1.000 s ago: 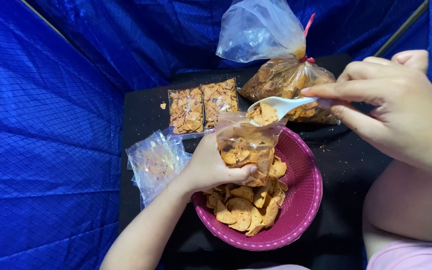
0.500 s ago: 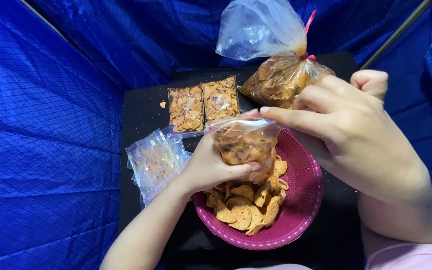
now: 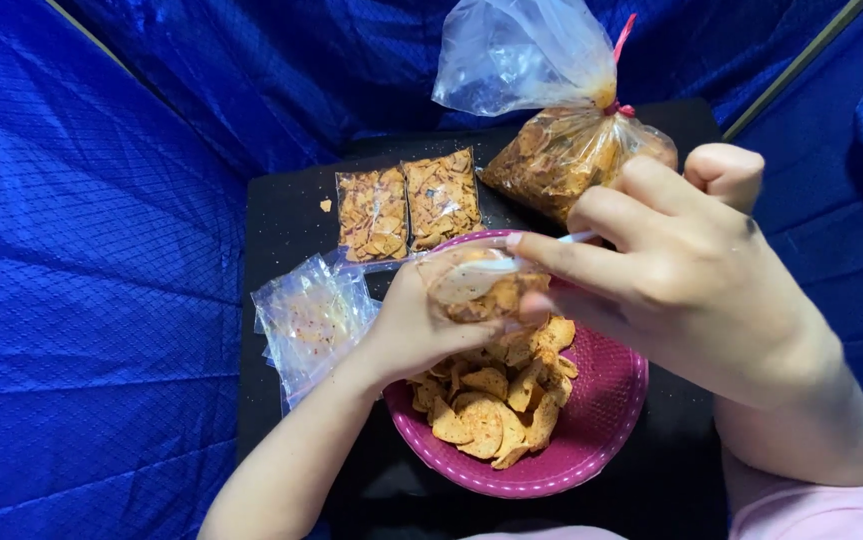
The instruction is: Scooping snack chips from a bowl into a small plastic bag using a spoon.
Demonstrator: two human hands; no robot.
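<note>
Left hand [image 3: 416, 325] wrapped round small clear bag [image 3: 476, 283], part-filled w/ orange chips, held upright just above back rim of pink bowl [image 3: 591, 440]. Fingers closed on bag's side; mouth of bag faces up & right.

Right hand [image 3: 686, 275] over bag mouth, fingers pinched narrow on white plastic spoon [image 3: 506, 265]. Only bit of handle seen near knuckles, plus pale scoop end through the bag's film; tip sits inside bag opening. Can't tell if spoon carries chips.

Bowl on black surface [image 3: 281, 215], close to body, holding loose pile of chips [image 3: 491, 400] heaped on left half; right half of bowl bare, ribbed inside showing.

Left of bowl, touching forearm area: stack of empty clear bags [image 3: 311, 320], flat, slightly crumpled, w/ specks of seasoning inside.

Behind bowl: two filled, sealed flat packets [image 3: 406, 205] of chips lying side by side, edges touching. One stray chip crumb [image 3: 326, 205] just left of them.

Back right: big clear bag [image 3: 571, 150] of chips, neck tied w/ red band, upper part puffed w/ air, leaning left. Partly hidden by right hand.

Blue tarp [image 3: 81, 250] all round surface, left, back & right.
</note>
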